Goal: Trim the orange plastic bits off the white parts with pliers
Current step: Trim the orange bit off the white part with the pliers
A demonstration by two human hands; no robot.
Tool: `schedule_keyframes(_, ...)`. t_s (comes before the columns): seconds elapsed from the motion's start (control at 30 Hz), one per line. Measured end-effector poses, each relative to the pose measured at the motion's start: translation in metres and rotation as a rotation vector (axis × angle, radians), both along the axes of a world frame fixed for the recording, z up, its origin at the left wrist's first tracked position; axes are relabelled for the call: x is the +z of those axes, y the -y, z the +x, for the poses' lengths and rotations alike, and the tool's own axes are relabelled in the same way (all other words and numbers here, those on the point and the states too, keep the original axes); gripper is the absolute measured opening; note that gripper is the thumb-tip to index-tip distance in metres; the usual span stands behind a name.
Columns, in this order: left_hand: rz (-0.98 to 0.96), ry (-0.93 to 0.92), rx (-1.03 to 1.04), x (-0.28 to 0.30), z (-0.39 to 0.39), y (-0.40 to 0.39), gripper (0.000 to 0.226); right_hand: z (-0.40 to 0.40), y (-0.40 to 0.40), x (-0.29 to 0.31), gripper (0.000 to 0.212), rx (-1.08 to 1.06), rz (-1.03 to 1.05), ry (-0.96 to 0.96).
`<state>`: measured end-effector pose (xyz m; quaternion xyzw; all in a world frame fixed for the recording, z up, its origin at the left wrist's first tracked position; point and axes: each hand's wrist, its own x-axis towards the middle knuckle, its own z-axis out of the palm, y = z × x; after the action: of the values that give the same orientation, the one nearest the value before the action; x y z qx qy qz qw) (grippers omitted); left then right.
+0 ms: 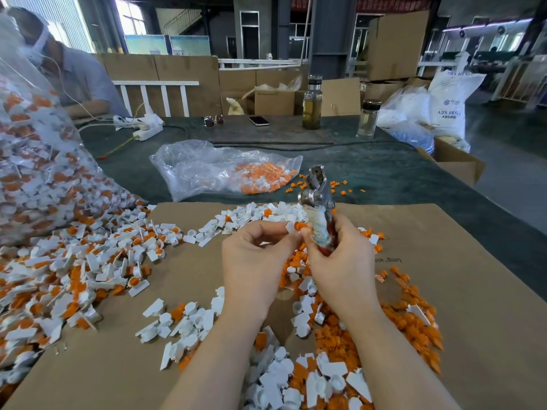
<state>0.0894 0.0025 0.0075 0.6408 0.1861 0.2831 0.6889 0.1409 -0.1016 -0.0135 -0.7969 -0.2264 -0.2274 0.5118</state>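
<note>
Midway, roughly. Left hand (254, 255) pinching one white part (291, 226) with orange bit (301, 226) attached, centre frame. Right hand (340, 261) clenched round pliers (318, 199), head pointing up, not yet on the part. Trimmed whites (183, 324) and orange offcuts (414, 324) heaped lower centre and right on cardboard (473, 276). Untrimmed heap (74, 267) at left, plus full bag (35, 161) upper left: plenty left.

Soft daylight from the windows (130, 17) at upper left leaves the hall behind dim, the cardboard sheet (444, 291) evenly lit with faint shadows, while wide-angle distortion bends the frame edges and corners blur slightly.
</note>
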Motion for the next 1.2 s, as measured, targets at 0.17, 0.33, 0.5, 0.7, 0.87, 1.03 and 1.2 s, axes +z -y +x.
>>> schedule_keyframes(0.17,0.11,0.006,0.008,0.0,-0.001,0.0,0.017,0.001,0.0,0.001,0.012,-0.009,-0.004,-0.011)
schedule_keyframes(0.33,0.197,-0.009,0.022,-0.003,0.0,-0.002,0.019,0.001,0.001,0.002,0.015,-0.013,-0.022,-0.012)
schedule_keyframes(0.5,0.218,-0.029,0.024,-0.005,0.002,-0.003,0.017,0.002,0.002,0.005,0.017,0.035,-0.074,-0.068)
schedule_keyframes(0.7,0.155,-0.044,0.055,-0.006,0.003,-0.004,0.013,0.003,0.004,0.007,0.017,0.096,-0.138,-0.132)
schedule_keyframes(0.87,0.094,-0.05,0.043,-0.006,0.004,-0.005,0.009,0.006,0.006,0.007,0.014,0.129,-0.121,-0.164)
schedule_keyframes(1.03,-0.023,0.035,0.013,-0.005,0.004,-0.009,0.005,0.009,0.011,0.007,0.015,0.156,-0.093,-0.235)
schedule_keyframes(1.2,-0.059,0.094,-0.005,-0.005,0.002,-0.015,0.006,0.009,0.018,0.011,0.009,0.27,-0.169,-0.292)
